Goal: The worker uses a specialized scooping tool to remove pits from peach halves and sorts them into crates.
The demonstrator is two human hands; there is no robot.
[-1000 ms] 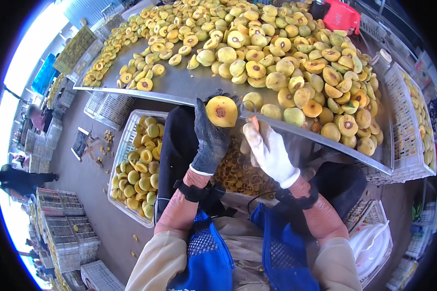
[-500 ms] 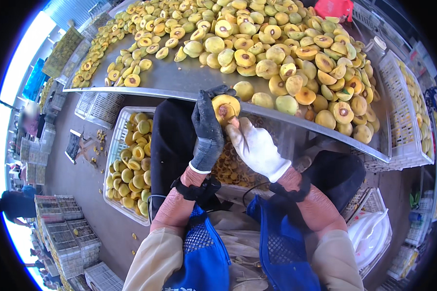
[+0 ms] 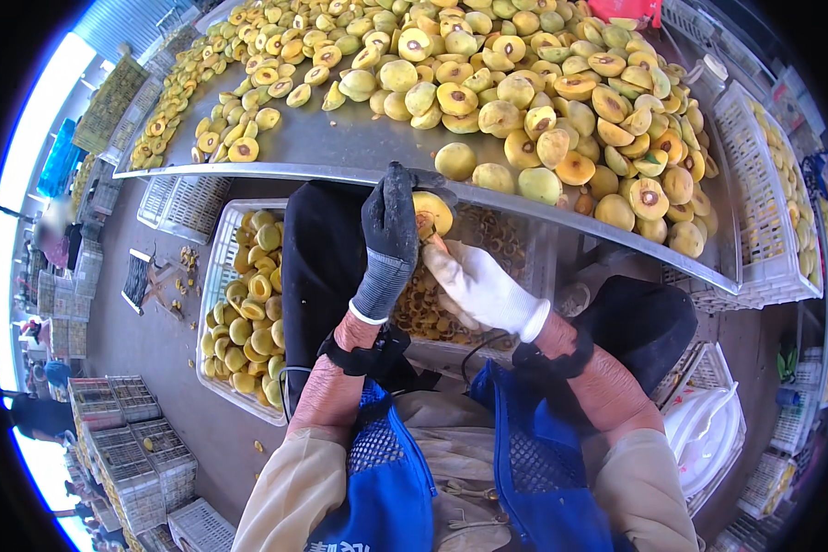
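My left hand [image 3: 391, 235], in a dark grey glove, is closed round a yellow peach half [image 3: 432, 213] beside the table's front edge. The half is tilted, its cut face with the brown pit hollow turned toward my right hand. In a white glove, my right hand [image 3: 478, 285] has its fingers pinched together against that cut face. Something small and orange-brown shows at its fingertips; what it is I cannot make out. Below both hands a bin of brown pits and scraps [image 3: 423, 313] shows between my knees.
A metal table [image 3: 340, 143] carries a large heap of peach halves [image 3: 524, 120]. By my left leg stands a white crate [image 3: 213, 276] of hollowed halves. Another full crate [image 3: 773, 225] stands at the table's right end. Stacked crates [image 3: 138, 432] are at the lower left.
The peach half has turned in my left hand, so its cut face shows less. My right hand has moved slightly down and stays against it. The view has shifted a little.
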